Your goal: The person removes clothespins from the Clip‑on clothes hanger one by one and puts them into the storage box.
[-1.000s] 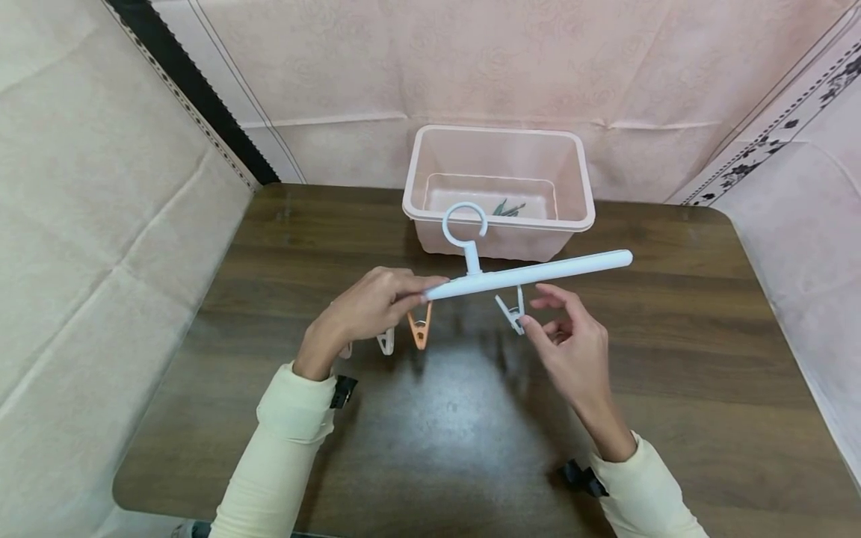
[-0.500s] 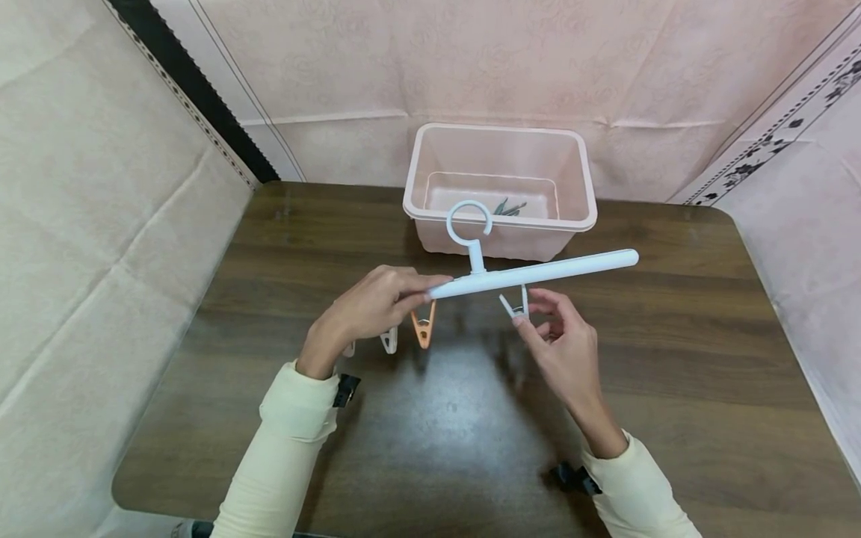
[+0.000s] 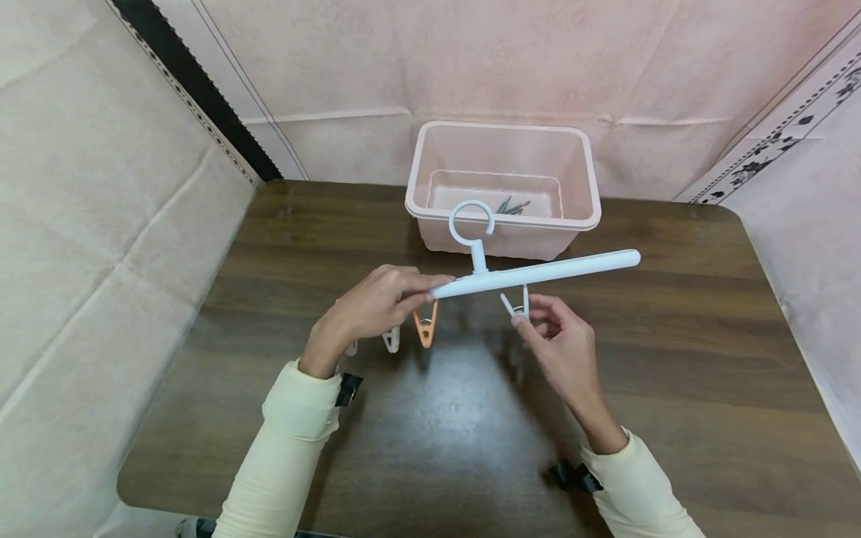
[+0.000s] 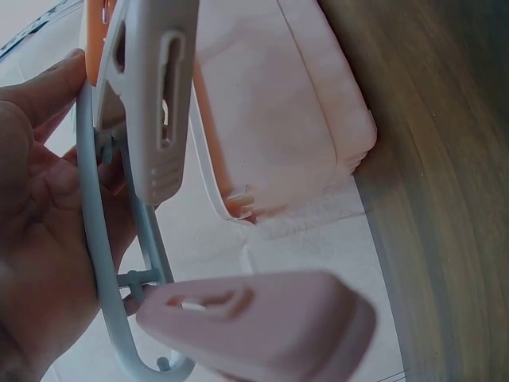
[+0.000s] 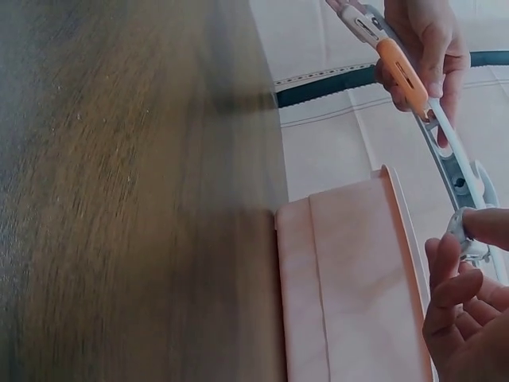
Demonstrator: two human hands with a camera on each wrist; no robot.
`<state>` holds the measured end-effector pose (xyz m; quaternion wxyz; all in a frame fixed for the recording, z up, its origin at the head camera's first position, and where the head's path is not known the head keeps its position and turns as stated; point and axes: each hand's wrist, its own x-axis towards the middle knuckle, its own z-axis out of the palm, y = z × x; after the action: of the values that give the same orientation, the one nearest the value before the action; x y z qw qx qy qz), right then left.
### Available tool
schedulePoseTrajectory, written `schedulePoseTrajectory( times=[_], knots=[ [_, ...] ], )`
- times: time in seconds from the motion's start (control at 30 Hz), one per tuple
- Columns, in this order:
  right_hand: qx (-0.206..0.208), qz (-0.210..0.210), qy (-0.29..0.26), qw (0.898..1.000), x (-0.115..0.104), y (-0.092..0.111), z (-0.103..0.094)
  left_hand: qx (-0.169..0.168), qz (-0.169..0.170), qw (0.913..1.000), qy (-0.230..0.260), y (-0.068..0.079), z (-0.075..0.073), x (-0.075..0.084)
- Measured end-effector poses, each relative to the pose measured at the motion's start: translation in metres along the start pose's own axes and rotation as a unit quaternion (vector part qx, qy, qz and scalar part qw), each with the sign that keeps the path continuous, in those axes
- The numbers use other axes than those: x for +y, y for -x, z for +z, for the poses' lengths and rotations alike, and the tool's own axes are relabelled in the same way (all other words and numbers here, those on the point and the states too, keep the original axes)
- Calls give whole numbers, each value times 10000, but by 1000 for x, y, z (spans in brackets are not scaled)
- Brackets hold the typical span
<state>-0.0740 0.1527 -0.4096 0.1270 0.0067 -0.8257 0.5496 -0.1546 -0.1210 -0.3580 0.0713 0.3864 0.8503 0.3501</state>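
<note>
My left hand (image 3: 373, 302) holds the left part of a pale blue clothes hanger (image 3: 551, 271), its hook pointing up. Below the bar, between thumb and fingers of my right hand (image 3: 565, 344), is a light blue clip (image 3: 516, 306) with its two arms spread in a V. An orange clip (image 3: 426, 329) and a white clip (image 3: 392, 340) hang from the hanger beside my left hand. A pink clip (image 4: 262, 318) sits nearest the hanger's end in the left wrist view. My hand mostly hides it from the head camera.
Behind the hanger, a pink plastic box (image 3: 504, 235) stands at the table's far edge. Several thin grey-green pieces (image 3: 513, 206) lie on its floor. The brown wooden table (image 3: 457, 448) is surrounded by pale patterned cloth (image 3: 504, 60).
My right hand has shifted slightly left, and its fingers have closed in on the light blue clip. The left hand and hanger have drifted a little to the right in view.
</note>
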Motion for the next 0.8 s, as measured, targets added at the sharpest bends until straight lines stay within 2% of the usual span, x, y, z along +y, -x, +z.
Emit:
schedulePoseTrajectory(
  times=[0.23, 0.5, 0.63, 0.8],
  knots=[
    [-121, 248, -67, 9996, 1, -1, -3, -13, -10, 10000, 86, 0, 0, -1],
    [-105, 307, 24, 9995, 1, -2, -6, -27, -40, 9999, 147, -1, 1, -1],
    [46, 203, -68, 9998, 3, -3, -9, -88, -105, 9998, 143, -1, 0, 0],
    [140, 36, 77, 9999, 4, -5, -14, -177, -163, 9996, 175, 0, -1, 0]
  ],
)
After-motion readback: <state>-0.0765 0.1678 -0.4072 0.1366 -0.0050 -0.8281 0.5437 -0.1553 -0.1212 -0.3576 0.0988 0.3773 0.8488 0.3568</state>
